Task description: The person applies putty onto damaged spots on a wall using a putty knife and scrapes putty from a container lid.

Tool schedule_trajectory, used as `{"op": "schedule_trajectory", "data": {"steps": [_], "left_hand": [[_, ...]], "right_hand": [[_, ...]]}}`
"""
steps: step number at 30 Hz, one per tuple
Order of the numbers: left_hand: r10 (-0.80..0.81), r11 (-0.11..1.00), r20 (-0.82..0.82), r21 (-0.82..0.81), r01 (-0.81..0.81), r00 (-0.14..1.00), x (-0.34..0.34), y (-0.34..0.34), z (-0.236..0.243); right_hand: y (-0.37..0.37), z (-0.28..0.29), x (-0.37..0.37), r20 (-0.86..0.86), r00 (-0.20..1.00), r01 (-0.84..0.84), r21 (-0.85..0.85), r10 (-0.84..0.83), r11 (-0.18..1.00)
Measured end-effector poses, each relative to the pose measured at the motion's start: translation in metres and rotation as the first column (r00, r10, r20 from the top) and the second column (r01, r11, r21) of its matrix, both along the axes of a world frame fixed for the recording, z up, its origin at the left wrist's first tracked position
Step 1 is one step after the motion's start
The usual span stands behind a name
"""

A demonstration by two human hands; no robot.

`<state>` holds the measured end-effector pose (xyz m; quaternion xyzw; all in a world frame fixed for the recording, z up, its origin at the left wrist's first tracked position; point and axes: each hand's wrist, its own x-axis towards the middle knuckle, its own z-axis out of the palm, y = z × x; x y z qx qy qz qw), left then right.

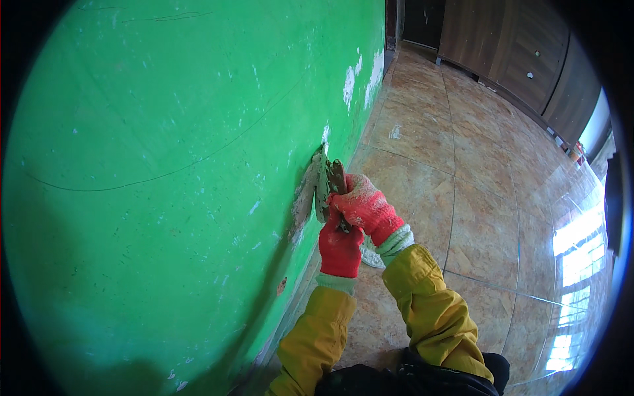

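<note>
Both my hands wear red knit gloves with pale cuffs, the red smeared with white plaster. My right hand (367, 208) is closed around the brown, plaster-spattered handle of a plastering trowel (323, 187). Just below it, my left hand (341, 247) is closed on the lower part of the same tool. The trowel's grey-white blade stands nearly upright, edge-on to the view, close against a rough grey patch (304, 195) on the green wall (165, 224). Whether the blade touches the wall there I cannot tell. My gloves hide part of the handle.
White chipped spots (349, 87) mark the wall farther along, and a small brown chip (282, 286) lies lower down. Brown tiled floor (485, 228) runs to the right. Dark wooden cabinets (512, 53) stand at the far right. A round white object (374, 258) shows partly beneath my right wrist.
</note>
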<state>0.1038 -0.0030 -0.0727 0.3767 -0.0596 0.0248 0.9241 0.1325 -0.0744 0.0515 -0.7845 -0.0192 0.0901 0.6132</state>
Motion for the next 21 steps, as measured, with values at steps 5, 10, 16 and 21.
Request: {"op": "schedule_trajectory", "data": {"steps": [5, 10, 16, 21], "left_hand": [[0.028, 0.997, 0.044, 0.074, -0.031, 0.999, -0.009, -0.009, 0.001], [0.010, 1.000, -0.002, 0.018, -0.010, 1.000, -0.013, -0.005, -0.008], [-0.095, 0.946, -0.121, -0.321, 0.051, 0.988, -0.017, 0.000, -0.011], [-0.202, 0.880, -0.087, -0.453, 0.142, 0.976, -0.021, 0.006, -0.015]], "right_hand": [[-0.010, -0.015, 0.002, 0.059, 0.997, -0.054, -0.066, 0.057, 0.996], [-0.008, -0.001, -0.008, 0.044, 0.990, -0.124, -0.147, 0.132, 0.981], [-0.003, -0.006, -0.013, 0.057, 0.990, -0.115, -0.183, 0.127, 0.976], [0.001, -0.013, -0.015, 0.090, 0.978, -0.159, -0.266, 0.188, 0.951]]}}
